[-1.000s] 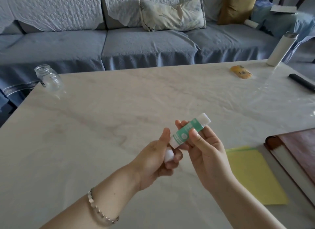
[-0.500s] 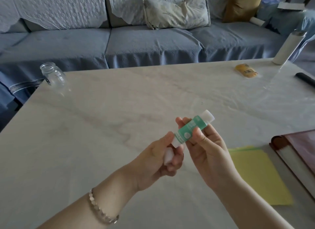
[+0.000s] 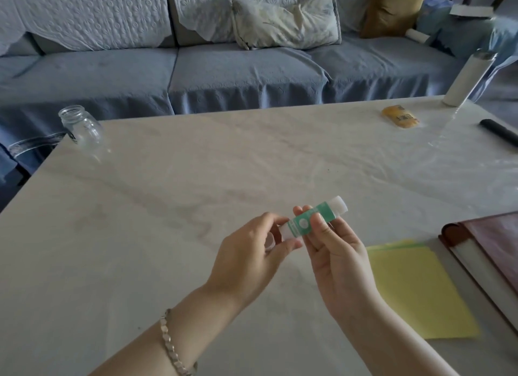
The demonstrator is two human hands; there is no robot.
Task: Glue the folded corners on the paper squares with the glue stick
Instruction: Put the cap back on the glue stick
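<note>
From the head view, we see both hands raised above the desk, meeting at the glue stick. The right hand has its fingers curled round the green barrel, thumb on top and the others beneath, so the stick is pinched firmly and tilted with its white far end up and away. The left hand closes its fingers on a small pale cap right at the stick's near end. We cannot tell whether the cap is fully clear of the stick or only just parted from it.

The paper squares, a yellow stack with a green edge showing, lie flat on the desk just right of the right-hand fingers and nearer to us, touched by neither hand. We see no folded corner on the top sheet.

A brown folder sits further right of the fingers. Well beyond them are a yellow packet and a white cylinder, and far off to their left a glass jar.

We judge the task to be at its very start: the stick is being uncapped, no glue has reached paper, and all the corners remain to be done.
</note>
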